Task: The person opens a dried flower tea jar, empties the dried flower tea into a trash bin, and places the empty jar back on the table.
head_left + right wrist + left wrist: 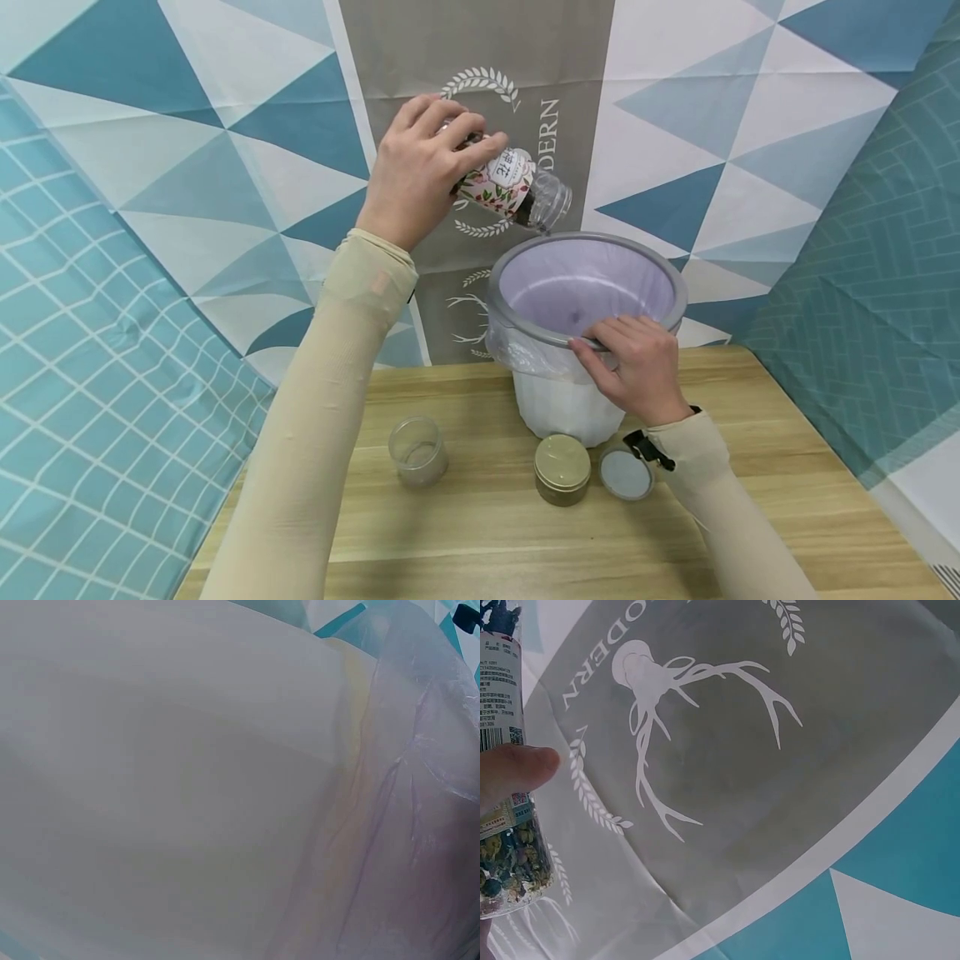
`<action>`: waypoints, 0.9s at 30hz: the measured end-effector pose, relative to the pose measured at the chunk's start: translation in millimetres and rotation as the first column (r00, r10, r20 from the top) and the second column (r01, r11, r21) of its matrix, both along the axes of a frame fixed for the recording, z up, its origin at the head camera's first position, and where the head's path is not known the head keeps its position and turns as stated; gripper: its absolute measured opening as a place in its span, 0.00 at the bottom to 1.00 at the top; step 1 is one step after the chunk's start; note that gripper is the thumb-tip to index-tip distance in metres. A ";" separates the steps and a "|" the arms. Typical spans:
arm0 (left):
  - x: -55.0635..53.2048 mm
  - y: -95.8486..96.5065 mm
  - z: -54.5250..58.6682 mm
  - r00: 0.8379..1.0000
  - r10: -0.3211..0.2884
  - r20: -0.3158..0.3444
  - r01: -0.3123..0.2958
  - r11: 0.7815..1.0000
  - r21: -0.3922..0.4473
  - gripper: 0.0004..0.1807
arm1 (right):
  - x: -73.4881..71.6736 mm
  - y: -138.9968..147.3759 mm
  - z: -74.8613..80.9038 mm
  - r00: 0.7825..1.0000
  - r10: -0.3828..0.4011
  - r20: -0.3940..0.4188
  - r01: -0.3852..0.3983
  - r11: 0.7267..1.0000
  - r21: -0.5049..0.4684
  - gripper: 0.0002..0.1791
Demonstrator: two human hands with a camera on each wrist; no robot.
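In the head view my left hand (pixel 431 162) grips a clear jar (pixel 498 185) with a floral paper label, tilted mouth-down above a bin. Dried flower bits (pixel 514 859) show through its wall in the left wrist view, with the thumb (pixel 525 766) across the label. Some dark bits sit near the jar's mouth. My right hand (pixel 637 367) holds the grey rim of the white bin (pixel 562 408), its thumb outside. A purplish plastic liner (pixel 577 283) covers the bin's inside and folds over the rim. The right wrist view shows the bin's wall close up.
On the wooden table (pixel 465 542) stand an open clear plastic cup (pixel 417 450) at left and a gold-lidded tin (pixel 562 469) before the bin. A round greyish lid (pixel 626 474) lies beside the tin, close to my right wrist. Patterned cloth (pixel 675 125) hangs behind.
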State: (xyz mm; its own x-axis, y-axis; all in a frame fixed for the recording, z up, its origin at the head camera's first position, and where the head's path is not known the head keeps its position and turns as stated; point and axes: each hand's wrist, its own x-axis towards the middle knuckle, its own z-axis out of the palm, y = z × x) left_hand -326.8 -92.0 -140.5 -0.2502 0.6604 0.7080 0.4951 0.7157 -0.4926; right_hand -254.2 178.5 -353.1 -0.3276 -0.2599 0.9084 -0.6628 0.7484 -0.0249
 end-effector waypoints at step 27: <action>4.2 3.1 1.1 0.996 0.017 -0.082 -0.022 0.998 -0.064 0.22 | -0.1 -2.3 0.0 1.000 -0.006 0.018 0.006 1.000 0.006 0.28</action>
State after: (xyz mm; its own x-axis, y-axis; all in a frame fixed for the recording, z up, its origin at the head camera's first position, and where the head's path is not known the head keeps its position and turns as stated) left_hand -322.6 -89.0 -139.4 -0.2070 0.7008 0.6827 0.4375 0.6905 -0.5761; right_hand -254.3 176.2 -353.1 -0.3452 -0.2638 0.9007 -0.6580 0.7523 -0.0319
